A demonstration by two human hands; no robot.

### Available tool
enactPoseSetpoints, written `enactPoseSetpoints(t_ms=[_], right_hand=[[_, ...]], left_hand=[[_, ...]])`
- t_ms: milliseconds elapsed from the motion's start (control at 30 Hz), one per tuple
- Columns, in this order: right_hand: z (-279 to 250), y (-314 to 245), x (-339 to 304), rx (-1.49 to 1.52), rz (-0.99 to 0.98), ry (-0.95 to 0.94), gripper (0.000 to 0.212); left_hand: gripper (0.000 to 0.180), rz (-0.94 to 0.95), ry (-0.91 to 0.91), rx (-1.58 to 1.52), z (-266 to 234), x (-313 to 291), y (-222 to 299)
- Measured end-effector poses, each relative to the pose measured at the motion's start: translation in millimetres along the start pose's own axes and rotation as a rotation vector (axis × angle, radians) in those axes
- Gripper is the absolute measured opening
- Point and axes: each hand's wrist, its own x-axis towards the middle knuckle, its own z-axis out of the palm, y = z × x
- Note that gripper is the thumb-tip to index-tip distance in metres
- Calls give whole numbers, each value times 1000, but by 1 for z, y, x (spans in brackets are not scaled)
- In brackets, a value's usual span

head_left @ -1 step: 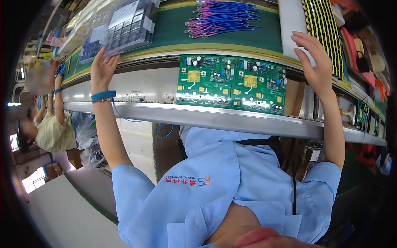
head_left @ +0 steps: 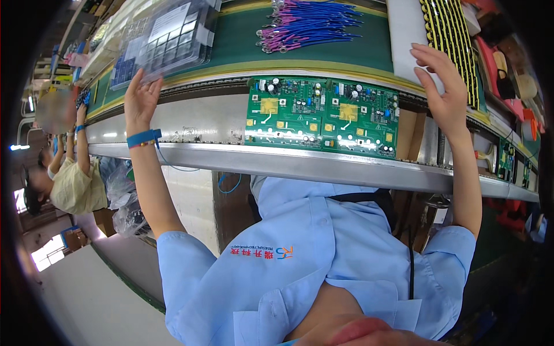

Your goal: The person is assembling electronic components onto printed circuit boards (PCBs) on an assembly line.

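My left hand (head_left: 142,104), with a blue band (head_left: 143,137) on its wrist, is raised at the left with its fingers loosely apart. Its fingertips meet the near edge of clear plastic compartment boxes (head_left: 190,55) in the picture; whether they touch I cannot tell. My right hand (head_left: 445,95) is up at the right, fingers spread and holding nothing visible, in front of a white sheet (head_left: 404,49). Between my hands, two joined green circuit boards (head_left: 294,122) lie across the metal rails, with small components on their upper faces.
Blue wires with pink ends (head_left: 317,26) lie in a bundle on the green belt (head_left: 236,43). Black-and-yellow strips (head_left: 453,52) stand at the far right. A metal rail (head_left: 277,164) runs along my side. Another person (head_left: 75,179) is at the left, beside plastic bags (head_left: 128,216).
Both hands have drifted very slightly apart, the left one also a touch toward me. The circuit boards and wires stay in place.
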Motion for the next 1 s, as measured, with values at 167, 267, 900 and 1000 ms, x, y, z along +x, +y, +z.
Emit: enactPoseSetpoints(t_ms=[167,267,900,1000], right_hand=[[-22,-17,-7,162,208,46,26],[-14,-21,-2,445,321,-112,42],[-80,-59,-114,1143,520,563,33],[-154,-59,-166,996,586,1283,29]], left_hand=[[33,59,-469,-277,-44,-44,6],[38,156,-456,-334,-15,-92,-3],[84,552,-1104,443,241,-171,-103],[86,465,-1124,491,257,-165,-105]])
